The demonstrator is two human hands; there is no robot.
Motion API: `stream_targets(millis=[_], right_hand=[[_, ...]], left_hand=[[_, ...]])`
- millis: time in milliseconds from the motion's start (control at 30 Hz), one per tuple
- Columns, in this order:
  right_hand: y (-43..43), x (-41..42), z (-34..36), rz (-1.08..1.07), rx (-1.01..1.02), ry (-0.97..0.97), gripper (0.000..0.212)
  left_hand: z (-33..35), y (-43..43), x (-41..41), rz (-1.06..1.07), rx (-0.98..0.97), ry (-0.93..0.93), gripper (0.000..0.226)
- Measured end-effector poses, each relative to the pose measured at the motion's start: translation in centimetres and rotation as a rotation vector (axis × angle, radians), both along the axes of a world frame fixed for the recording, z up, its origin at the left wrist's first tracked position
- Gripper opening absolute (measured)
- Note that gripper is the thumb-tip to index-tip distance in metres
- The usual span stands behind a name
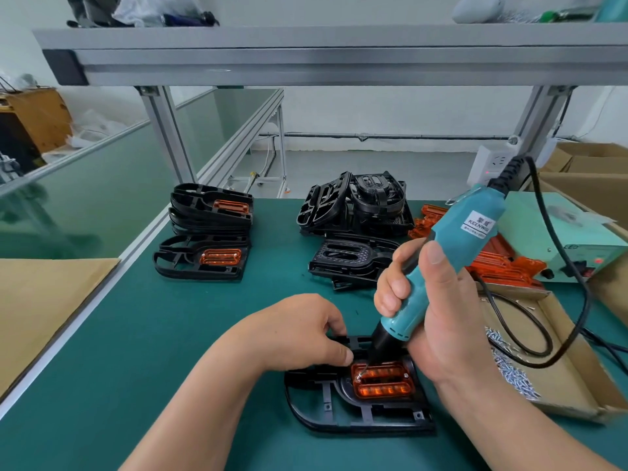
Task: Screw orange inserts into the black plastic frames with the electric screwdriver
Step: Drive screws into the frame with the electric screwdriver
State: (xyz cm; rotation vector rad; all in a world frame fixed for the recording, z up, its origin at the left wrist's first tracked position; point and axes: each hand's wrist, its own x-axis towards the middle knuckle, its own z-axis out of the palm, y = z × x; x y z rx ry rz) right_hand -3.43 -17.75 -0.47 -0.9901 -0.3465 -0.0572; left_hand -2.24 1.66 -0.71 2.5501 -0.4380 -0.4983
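Note:
A black plastic frame lies on the green mat in front of me, with an orange insert seated in it. My right hand grips the teal electric screwdriver, tilted, its tip on a screw at the insert's upper left corner. A second screw shows at the upper right corner. My left hand rests on the frame's top edge, fingers curled over it, beside the bit.
Frames with orange inserts are stacked at back left and one lies alone. Bare black frames are piled at back centre. Loose orange inserts, a green power unit and a cardboard tray of screws stand right.

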Motion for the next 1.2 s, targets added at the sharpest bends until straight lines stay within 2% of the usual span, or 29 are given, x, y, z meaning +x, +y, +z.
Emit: stream_targets(millis=[133, 233, 300, 433, 467, 500, 567, 867, 1100, 1200], right_hand=[[0.4, -0.3, 0.4, 0.053, -0.083, -0.067, 0.054], [1.0, -0.5, 0.6, 0.106, -0.148, -0.123, 0.055], [1.5, -0.6, 0.9, 0.143, -0.220, -0.160, 0.054], [2.6, -0.6, 1.4, 0.219, -0.368, -0.215, 0.050], [2.9, -0.7, 1.5, 0.238, -0.397, -0.230, 0.050], [3.1, -0.7, 1.5, 0.258, -0.415, -0.237, 0.050], [3.3, -0.7, 1.5, 0.281, -0.423, -0.245, 0.052], [3.0, -0.2, 1.1, 0.263, -0.402, -0.208, 0.043], [2.9, -0.2, 1.0, 0.273, -0.392, -0.212, 0.044], [2.8, -0.2, 0.9, 0.279, -0.369, -0.192, 0.046]], left_hand=[[0.2, -0.1, -0.1, -0.001, -0.017, 0.024, 0.029], [0.3, -0.2, -0.2, -0.002, -0.020, 0.040, 0.017], [0.5, -0.2, -0.3, -0.010, -0.019, 0.055, 0.022], [0.7, -0.5, -0.6, -0.053, -0.035, 0.047, 0.011], [0.8, -0.5, -0.7, -0.075, -0.040, 0.033, 0.011], [0.9, -0.5, -0.8, -0.092, -0.039, 0.022, 0.022], [1.0, -0.5, -0.8, -0.090, -0.041, 0.010, 0.029], [1.3, -0.6, -0.8, -0.060, -0.049, 0.026, 0.029], [1.1, -0.5, -0.8, -0.055, -0.066, 0.027, 0.017], [1.0, -0.5, -0.7, -0.041, -0.066, 0.036, 0.031]])
